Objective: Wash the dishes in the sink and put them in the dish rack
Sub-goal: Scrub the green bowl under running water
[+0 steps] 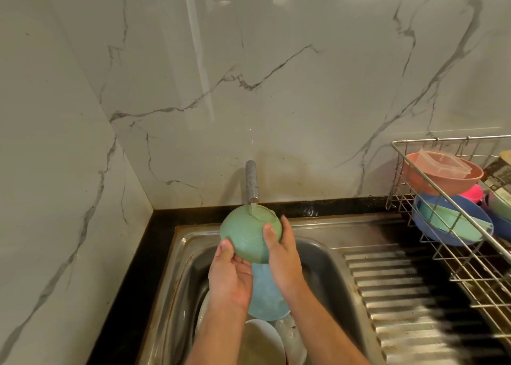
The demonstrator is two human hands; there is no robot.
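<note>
Green bowl (246,233), lower centre of frame, upturned under running tap (252,181), above sink (326,257). Left hand (230,275) grips its near rim; right hand (282,254) clasps its right side. Blue bowl (265,295) lies below in basin. Dish rack (453,226), right edge, holds coloured bowls.

Two hands, left (231,277) and right (282,257), grip one green bowl (247,233) under one tap (252,181). Below the grip, one blue bowl (265,295) and at least two pale dishes (262,339). Right of it, one rack (470,254) with about six bowls.
</note>
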